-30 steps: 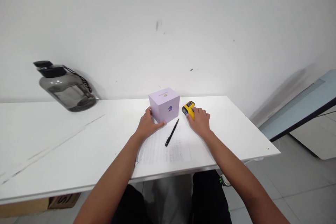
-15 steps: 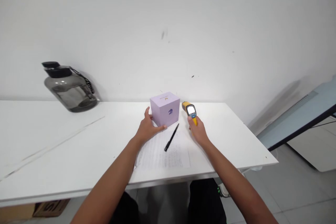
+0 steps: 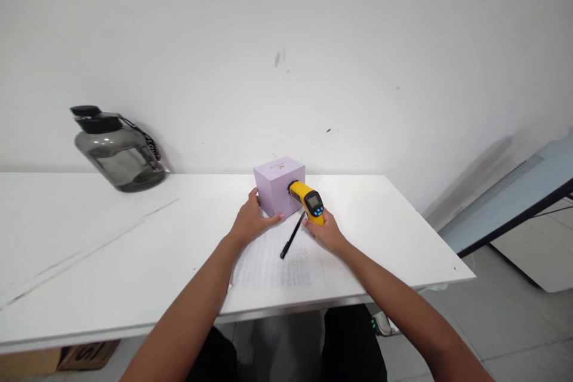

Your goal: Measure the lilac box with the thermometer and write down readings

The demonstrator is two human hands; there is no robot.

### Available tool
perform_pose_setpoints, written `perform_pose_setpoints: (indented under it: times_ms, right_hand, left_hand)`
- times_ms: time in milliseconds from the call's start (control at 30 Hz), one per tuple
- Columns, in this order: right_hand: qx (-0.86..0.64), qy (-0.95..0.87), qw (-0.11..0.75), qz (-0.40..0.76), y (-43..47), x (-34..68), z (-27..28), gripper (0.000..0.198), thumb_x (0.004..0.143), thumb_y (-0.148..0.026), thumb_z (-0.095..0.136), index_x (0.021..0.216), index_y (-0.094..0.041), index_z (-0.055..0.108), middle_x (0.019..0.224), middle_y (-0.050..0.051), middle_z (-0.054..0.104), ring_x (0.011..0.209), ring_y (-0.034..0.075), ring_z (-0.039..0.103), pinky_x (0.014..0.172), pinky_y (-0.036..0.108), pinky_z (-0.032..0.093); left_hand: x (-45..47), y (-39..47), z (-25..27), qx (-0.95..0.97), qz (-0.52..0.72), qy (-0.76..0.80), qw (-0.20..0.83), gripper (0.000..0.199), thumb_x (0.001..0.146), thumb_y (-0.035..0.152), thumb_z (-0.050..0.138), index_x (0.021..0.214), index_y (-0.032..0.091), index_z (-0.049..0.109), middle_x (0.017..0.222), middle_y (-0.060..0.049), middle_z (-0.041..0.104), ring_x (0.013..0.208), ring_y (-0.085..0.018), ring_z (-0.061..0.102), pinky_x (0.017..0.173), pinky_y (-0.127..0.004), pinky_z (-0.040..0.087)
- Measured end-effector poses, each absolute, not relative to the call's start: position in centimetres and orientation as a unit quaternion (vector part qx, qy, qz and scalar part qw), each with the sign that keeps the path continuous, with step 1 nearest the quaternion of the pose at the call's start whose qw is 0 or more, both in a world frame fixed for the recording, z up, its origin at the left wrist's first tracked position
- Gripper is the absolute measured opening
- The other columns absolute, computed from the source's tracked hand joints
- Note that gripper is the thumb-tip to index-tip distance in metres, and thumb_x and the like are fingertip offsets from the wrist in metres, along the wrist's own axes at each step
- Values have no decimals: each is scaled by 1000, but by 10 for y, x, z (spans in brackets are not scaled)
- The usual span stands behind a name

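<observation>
A dark, see-through jug with a black cap sits at the far left of the white counter, toward ten o'clock from the hands; whether anything is in it cannot be told. A closed lilac box stands at twelve o'clock near the wall, and the left hand curls loosely against its near left corner. The right hand grips a yellow thermometer gun, its long axis running from four to ten o'clock and its nose against the box's right face, above a black pen lying on a printed sheet.
</observation>
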State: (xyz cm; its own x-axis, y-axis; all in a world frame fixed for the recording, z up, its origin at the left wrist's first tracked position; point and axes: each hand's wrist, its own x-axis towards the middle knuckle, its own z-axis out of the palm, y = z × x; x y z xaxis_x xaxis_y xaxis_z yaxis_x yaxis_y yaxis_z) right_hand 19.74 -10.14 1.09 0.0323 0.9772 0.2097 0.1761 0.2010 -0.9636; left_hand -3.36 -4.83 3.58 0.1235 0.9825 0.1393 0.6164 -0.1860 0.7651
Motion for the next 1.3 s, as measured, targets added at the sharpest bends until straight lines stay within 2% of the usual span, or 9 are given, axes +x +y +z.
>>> perform_pose_setpoints:
  times_ms: [400,600,700,800,933,1100,1300]
  right_hand:
    - [-513,-575,499,397,-101,196,17,33,73,-41,72,96,-19,63,78,-1,57,69,14,48,65,29,43]
    - [-514,-588,496,380,-102,195,18,38,77,-48,71,100,-18,65,80,0,60,71,15,51,67,30,46]
    - [-525,-589,509,344,-104,195,20,51,79,-50,71,119,-19,63,93,3,64,81,18,57,76,33,50]
    - [-559,-589,505,291,-102,197,19,76,80,-51,72,146,-23,47,117,8,63,98,23,61,88,39,51]
    - [-575,-626,476,228,-99,200,15,73,88,-50,63,152,-25,40,135,12,57,119,28,58,98,44,50]
    - [-581,-646,451,202,-100,201,14,71,93,-51,55,156,-23,36,127,13,59,119,30,59,96,46,51]
    - [-577,-640,471,187,-104,202,13,71,96,-54,50,157,-20,34,122,13,59,114,30,60,94,46,51]
  left_hand:
    - [-36,-46,30,708,344,542,294,108,66,65,78,150,23,26,133,-15,61,116,-31,62,90,-43,53]
    - [-37,-44,28,687,343,564,303,107,66,66,78,150,22,27,130,-14,60,117,-30,61,91,-42,52]
    - [-37,-40,25,673,355,565,319,107,67,66,78,150,23,26,131,-14,59,118,-30,60,92,-42,52]
    - [-37,-35,20,658,378,558,335,108,66,64,79,150,22,27,132,-14,58,117,-29,60,94,-42,51]
    - [-37,-29,14,627,415,553,358,106,65,61,82,148,21,30,129,-14,60,113,-27,62,95,-42,50]
    - [-37,-26,12,623,421,556,355,105,65,62,82,148,21,32,128,-14,62,110,-26,63,93,-40,51]
    - [-38,-22,8,622,423,556,353,101,65,61,82,146,22,35,124,-13,64,108,-25,64,90,-39,51]
